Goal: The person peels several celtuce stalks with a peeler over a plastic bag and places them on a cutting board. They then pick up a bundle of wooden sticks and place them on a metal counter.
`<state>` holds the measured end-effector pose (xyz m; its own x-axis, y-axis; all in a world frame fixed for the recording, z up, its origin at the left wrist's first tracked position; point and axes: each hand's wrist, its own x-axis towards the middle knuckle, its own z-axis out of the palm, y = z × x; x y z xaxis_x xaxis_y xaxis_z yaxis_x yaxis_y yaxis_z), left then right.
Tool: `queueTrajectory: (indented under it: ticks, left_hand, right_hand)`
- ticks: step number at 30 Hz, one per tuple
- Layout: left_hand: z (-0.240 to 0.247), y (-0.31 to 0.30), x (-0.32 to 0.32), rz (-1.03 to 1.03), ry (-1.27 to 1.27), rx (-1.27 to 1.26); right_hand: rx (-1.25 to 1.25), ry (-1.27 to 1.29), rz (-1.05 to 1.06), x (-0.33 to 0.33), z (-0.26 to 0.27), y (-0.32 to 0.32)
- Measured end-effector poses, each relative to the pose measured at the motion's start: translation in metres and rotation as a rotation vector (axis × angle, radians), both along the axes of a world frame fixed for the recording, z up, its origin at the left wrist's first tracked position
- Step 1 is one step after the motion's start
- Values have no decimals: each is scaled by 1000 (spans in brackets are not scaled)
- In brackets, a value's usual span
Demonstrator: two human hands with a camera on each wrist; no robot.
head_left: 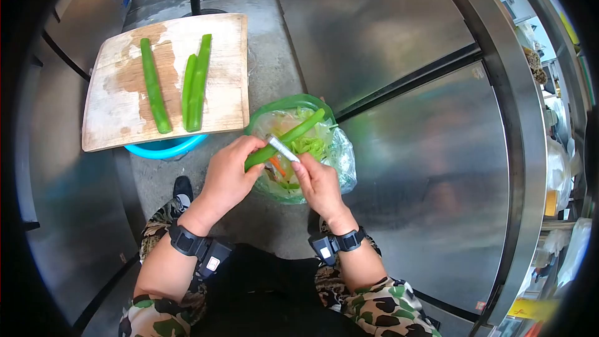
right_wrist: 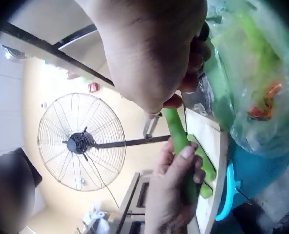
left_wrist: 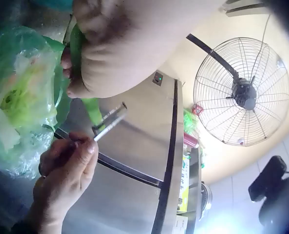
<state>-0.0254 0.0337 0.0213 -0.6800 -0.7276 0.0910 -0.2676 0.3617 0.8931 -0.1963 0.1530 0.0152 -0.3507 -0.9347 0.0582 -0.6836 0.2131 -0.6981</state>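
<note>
My left hand (head_left: 226, 171) grips the near end of a long, smooth green vegetable stem (head_left: 306, 126), whose far end points up and right. A peeler (head_left: 284, 149) is held in my right hand (head_left: 324, 188), its head lying across the stem just beyond my left fingers. In the left wrist view the peeler (left_wrist: 110, 122) shows its metal frame at the stem. Below both hands stands a green container (head_left: 301, 101) lined with a clear plastic bag (head_left: 342, 165). Pale green peelings (head_left: 310, 146) and some orange scraps (head_left: 277, 165) lie inside the bag.
Several green stems, one (head_left: 153, 87) apart on the left, lie on a wooden cutting board (head_left: 121, 109), which rests over a blue basin (head_left: 181, 148). Steel cabinet doors (head_left: 424, 168) rise close on the right. The wrist views show a wall fan (left_wrist: 244, 92).
</note>
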Motion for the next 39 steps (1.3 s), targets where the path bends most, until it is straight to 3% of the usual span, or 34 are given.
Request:
queueTrajectory:
  ticks: [5,8,12,19,22,28,32,39]
  left_hand:
    - [1,1,-1,-20,29,49]
    - [1,0,2,-33,27,63]
    - [3,-4,4,-14,2,-11]
    - [4,-10,6,-222,-5,-115]
    - [10,-12,6,-311,-24,-104]
    - [5,-23,5,-130,548,898]
    - [-10,-7,-18,-40,740,1083]
    - [-19,7,-30,38,665,1111]
  right_hand:
    - [34,-15,-339,-41,-17,0]
    - [-41,-215,-459,-69,-24,6]
    - [-91,-707,-348,-61,-17,2]
    - [-215,-1030,-298,-40,-7,-13]
    - [-149,-1356,-295,-45,-11,-9]
    - [-274,-1611,-465,-44,-20,-9]
    - [-157,-1661,-344,-6,-14,-12]
    - [-113,-1158,-322,-9,-13,-9]
